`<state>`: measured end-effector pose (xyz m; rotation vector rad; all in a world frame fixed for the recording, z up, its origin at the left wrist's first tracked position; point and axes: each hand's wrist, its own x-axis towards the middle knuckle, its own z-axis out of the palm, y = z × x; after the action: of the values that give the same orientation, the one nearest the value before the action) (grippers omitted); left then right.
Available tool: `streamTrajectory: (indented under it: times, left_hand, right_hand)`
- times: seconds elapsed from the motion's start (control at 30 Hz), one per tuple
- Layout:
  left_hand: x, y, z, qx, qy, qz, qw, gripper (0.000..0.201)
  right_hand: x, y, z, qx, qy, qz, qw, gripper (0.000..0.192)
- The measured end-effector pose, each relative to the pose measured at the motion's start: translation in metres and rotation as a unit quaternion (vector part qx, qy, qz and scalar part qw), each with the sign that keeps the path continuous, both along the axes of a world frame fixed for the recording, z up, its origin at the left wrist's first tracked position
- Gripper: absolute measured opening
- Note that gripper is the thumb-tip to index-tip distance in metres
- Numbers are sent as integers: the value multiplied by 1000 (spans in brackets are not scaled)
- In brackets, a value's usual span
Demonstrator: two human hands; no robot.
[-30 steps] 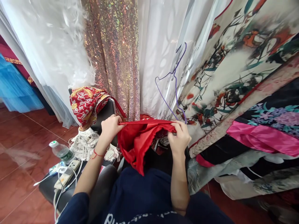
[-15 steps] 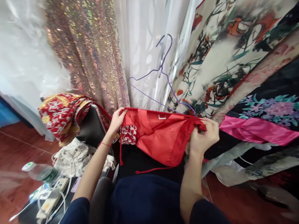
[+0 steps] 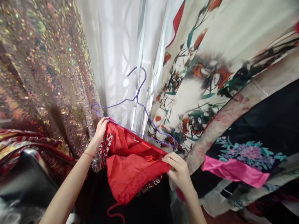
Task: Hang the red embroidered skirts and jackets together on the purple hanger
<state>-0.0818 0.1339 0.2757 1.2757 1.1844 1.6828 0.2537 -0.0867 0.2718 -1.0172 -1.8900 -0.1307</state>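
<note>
A red satin-lined garment [image 3: 130, 168] is stretched between my two hands, its patterned cloth showing at the left side and lower edge. My left hand [image 3: 102, 128] pinches its upper left corner, beside the lower bar of a purple wire hanger [image 3: 136, 98]. The upper right edge is gripped by my right hand [image 3: 178, 169], fingers closed over the cloth. A thin red cord [image 3: 114, 213] dangles from the garment's bottom. The hanger stands upright behind the garment, in front of white sheer fabric; whether cloth is fastened to it I cannot tell.
Sequinned fabric [image 3: 58, 62] hangs at the left, white sheer fabric [image 3: 112, 49] in the middle, and floral-printed cloth [image 3: 182, 102] at the right. Black clothing with a pink satin band [image 3: 235, 172] lies lower right. Red patterned cloth [image 3: 42, 144] drapes over a black chair [image 3: 30, 177] at the left.
The view has shifted closer to the hanging fabrics. Both hands have brought the garment up to the hanger's lower bar, and its right side now sits lower than its left.
</note>
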Motion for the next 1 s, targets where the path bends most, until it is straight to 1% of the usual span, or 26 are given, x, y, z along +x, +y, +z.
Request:
streamTrajectory:
  times: [0.13, 0.2, 0.27, 0.4, 0.53, 0.63, 0.7, 0.77, 0.83, 0.9, 1.0]
  left_hand:
    - [3, -6, -4, 31, 5, -77, 997, 42]
    - [7, -11, -7, 40, 8, -97, 994, 49]
    - [13, -17, -8, 43, 11, -101, 994, 49]
    - [22, -23, -6, 27, 22, -86, 996, 38]
    - [23, -30, -5, 9, -39, -66, 997, 27]
    - [20, -39, -6, 4, -70, -47, 996, 24]
    - [18, -45, -6, 0, -78, -48, 996, 24]
    - [16, -48, -3, -10, -77, -77, 994, 25]
    - [17, -48, 2, -19, -65, -103, 992, 33]
    - [20, -45, 8, -11, -45, -93, 995, 37]
    - [22, -41, 12, 15, -19, -49, 998, 28]
  right_hand:
    - [36, 22, -14, -37, -20, -47, 998, 25]
    - [47, 29, -21, -40, -30, -80, 996, 26]
    - [55, 35, -28, -30, -32, -97, 994, 26]
    - [63, 39, -33, -13, -20, -78, 997, 26]
    - [64, 37, -26, -2, -20, -47, 999, 21]
    - [65, 37, -14, 6, -23, -33, 999, 20]
    - [66, 38, -6, -8, -25, -22, 999, 20]
    - [66, 40, 1, -34, -21, -12, 999, 21]
    - [67, 40, 7, -46, -12, -9, 999, 21]
    - [68, 39, 11, -37, 1, -10, 999, 20]
    - [69, 36, 15, -20, 22, -9, 1000, 18]
